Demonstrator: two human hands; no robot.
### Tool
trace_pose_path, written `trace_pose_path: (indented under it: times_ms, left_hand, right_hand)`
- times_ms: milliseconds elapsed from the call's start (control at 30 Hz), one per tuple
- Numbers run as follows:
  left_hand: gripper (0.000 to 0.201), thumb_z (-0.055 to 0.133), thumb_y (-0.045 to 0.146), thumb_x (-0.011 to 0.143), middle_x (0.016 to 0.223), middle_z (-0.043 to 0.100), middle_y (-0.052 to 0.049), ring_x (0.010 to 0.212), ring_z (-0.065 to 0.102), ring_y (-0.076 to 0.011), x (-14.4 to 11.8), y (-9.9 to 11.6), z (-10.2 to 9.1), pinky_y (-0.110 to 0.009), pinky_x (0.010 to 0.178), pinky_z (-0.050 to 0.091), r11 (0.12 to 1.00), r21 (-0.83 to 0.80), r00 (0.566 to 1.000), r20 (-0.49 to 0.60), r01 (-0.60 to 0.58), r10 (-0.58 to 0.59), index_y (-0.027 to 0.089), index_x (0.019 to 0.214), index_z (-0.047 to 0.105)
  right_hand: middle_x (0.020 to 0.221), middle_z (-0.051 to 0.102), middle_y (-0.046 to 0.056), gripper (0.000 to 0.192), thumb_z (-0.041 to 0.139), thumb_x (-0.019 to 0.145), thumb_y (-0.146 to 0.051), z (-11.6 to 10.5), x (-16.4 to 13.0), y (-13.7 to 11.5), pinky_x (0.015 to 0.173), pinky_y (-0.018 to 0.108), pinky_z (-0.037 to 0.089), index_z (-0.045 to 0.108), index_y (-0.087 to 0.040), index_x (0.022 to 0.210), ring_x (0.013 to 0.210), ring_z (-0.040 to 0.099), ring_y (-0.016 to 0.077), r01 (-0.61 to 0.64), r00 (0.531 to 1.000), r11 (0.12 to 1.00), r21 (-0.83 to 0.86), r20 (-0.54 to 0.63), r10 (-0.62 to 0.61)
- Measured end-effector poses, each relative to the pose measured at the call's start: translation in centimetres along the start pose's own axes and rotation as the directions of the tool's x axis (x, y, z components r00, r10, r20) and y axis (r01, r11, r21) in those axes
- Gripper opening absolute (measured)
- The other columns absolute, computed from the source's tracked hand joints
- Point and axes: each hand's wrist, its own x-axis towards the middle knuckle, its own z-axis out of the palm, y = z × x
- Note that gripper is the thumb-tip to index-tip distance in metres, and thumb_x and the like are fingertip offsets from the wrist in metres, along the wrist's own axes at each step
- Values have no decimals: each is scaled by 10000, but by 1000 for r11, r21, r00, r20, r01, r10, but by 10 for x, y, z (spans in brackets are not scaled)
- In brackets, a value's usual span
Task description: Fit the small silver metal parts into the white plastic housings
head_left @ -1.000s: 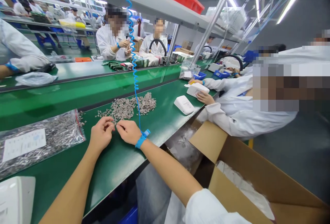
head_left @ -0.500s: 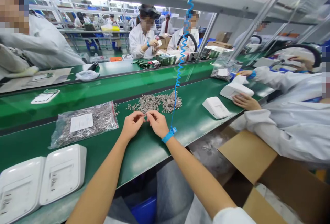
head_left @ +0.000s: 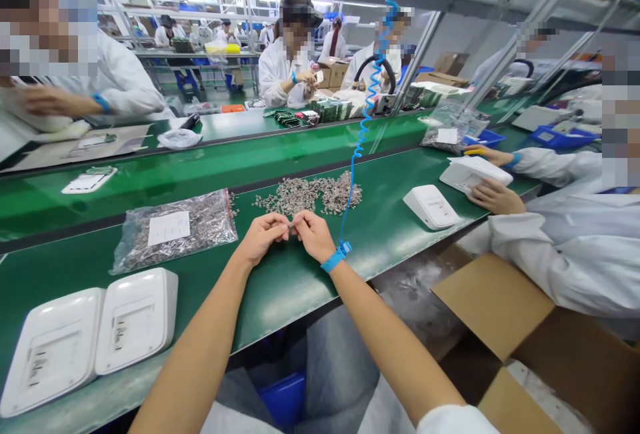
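Note:
My left hand and my right hand meet over the green bench, fingertips pinched close together. Whatever lies between them is too small to make out. Just beyond the fingers spreads a loose pile of small metal parts. To the left lies a clear plastic bag full of similar parts, with a white label on it. Two white plastic housings sit side by side at the lower left. A blue wrist strap circles my right wrist, its coiled cord rising overhead.
At right, a co-worker's hands handle a white housing, and another white housing stands nearer me. Open cardboard boxes stand below the bench edge. Across the green belt, other people in white coats sit working.
The whole view has shifted slightly, with things appearing further right. My hands stay pinched together in front of the pile. The co-worker at far left has moved an arm into view.

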Motion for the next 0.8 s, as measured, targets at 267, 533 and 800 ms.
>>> trace_pose_path:
  times_ms: [267, 533, 800]
  left_hand:
    - [289, 713, 392, 785, 681, 649, -19, 663, 590, -128, 1, 1, 7, -225, 596, 406, 996, 63, 996, -64, -59, 63, 144, 922, 656]
    - [361, 733, 423, 753, 761, 665, -27, 725, 635, -157, 2, 2, 14, -267, 670, 488, 986, 156, 995, -68, -59, 70, 151, 974, 646]
    - [114, 588, 227, 838, 809, 636, -23, 719, 562, -141, 0, 3, 12, -276, 704, 461, 726, 635, 934, -18, -265, 357, 179, 908, 664]
  right_hand:
    - [617, 568, -5, 499, 411, 952, -606, 1, 1, 6, 540, 240, 385, 559, -198, 705, 564, 501, 125, -41, 999, 998, -44, 30, 42]
    - [617, 555, -9, 483, 423, 958, -574, -1, 0, 2, 584, 254, 383, 566, -195, 695, 592, 502, 135, 1, 1000, 991, -137, -30, -6]
    - [510, 449, -35, 550, 409, 922, -653, -1, 3, 7, 522, 251, 344, 482, -210, 605, 498, 419, 121, -109, 994, 986, -123, -23, 107]
